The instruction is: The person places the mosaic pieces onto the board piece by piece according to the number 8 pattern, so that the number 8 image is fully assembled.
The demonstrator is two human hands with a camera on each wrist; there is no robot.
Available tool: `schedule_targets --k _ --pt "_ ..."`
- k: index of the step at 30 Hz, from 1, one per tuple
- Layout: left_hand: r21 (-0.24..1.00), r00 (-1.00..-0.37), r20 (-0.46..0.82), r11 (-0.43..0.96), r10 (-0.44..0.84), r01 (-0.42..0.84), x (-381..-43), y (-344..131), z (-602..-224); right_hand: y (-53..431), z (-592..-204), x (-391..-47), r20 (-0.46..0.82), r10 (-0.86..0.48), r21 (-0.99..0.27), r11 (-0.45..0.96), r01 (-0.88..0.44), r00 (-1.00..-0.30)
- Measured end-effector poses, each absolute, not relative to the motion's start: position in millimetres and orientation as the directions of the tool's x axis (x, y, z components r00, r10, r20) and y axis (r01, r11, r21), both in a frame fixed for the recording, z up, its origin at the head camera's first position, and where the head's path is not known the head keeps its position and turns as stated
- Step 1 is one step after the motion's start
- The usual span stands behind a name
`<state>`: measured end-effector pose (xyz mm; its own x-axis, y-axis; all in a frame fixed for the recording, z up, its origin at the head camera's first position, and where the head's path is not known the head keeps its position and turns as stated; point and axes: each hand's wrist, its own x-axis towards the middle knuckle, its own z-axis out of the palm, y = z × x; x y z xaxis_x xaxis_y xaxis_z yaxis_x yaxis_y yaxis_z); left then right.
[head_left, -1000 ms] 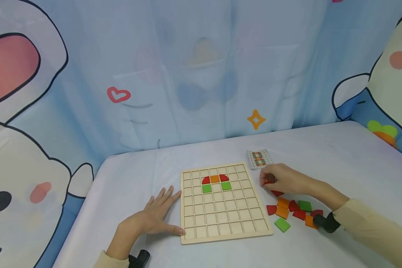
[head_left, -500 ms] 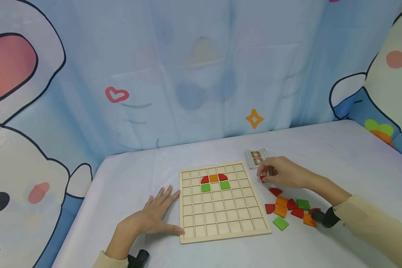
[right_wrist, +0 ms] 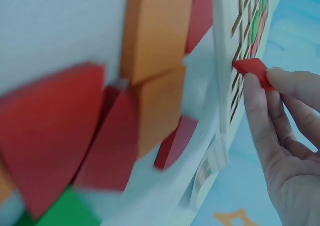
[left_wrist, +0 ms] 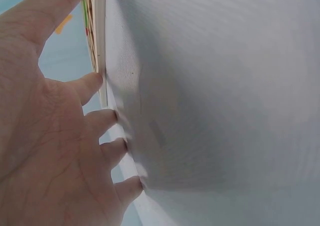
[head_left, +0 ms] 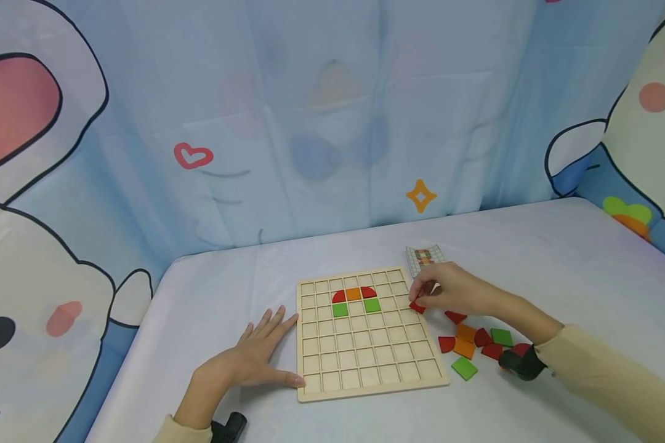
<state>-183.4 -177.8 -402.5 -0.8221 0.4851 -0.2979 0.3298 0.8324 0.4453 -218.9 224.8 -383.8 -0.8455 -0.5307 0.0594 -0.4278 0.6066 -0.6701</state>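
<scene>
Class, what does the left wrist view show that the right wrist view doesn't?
Only the left wrist view shows the left hand, spread open. Only the right wrist view shows the right hand, a small flat red tile in its grip, plus loose red, orange and green tiles and a printed white card. Both show parts of the pale wooden grid board, white cloth and light-blue backdrop.

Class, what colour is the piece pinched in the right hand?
Red; the piece shows best in the right wrist view.
</scene>
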Motion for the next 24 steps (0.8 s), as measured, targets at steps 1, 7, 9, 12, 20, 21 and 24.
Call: schedule_targets --k 1,7,9,12,20,21,24 --pt "0.446 -0.822 -0.298 0.832 0.486 0.330 -183.7 -178.0 -402.5 221.8 -384.1 -219.1 0.061 -0.536 -0.681 0.594 -0.428 -0.842" --pt "0.437 -0.828 -0.300 0.840 0.473 0.322 -185.2 -176.5 -403.7 198.0 -388.8 -220.0 0.054 -0.587 -0.769 0.491 -0.409 -0.808" --pt "0.433 -0.830 -0.301 0.843 0.470 0.320 -185.6 -175.6 -404.5 189.9 -391.2 -220.4 0.057 -0.599 -0.787 0.465 -0.405 -0.799" --pt "0.429 -0.830 -0.301 0.844 0.469 0.321 -186.1 -175.0 -405.8 179.3 -395.0 -221.7 0.060 -0.603 -0.800 0.447 -0.399 -0.796" --pt "0.427 -0.831 -0.299 0.844 0.470 0.324 -185.9 -175.1 -405.9 165.0 -401.9 -223.9 0.034 -0.574 -0.780 0.496 -0.380 -0.818" --pt "0.426 -0.831 -0.301 0.846 0.467 0.321 -185.9 -175.0 -406.0 164.4 -402.1 -224.1 0.031 -0.566 -0.778 0.504 -0.375 -0.824" --pt "0.422 -0.832 -0.301 0.848 0.465 0.321 -185.2 -175.2 -405.1 163.3 -401.8 -224.3 0.015 -0.548 -0.778 0.519 -0.354 -0.836"
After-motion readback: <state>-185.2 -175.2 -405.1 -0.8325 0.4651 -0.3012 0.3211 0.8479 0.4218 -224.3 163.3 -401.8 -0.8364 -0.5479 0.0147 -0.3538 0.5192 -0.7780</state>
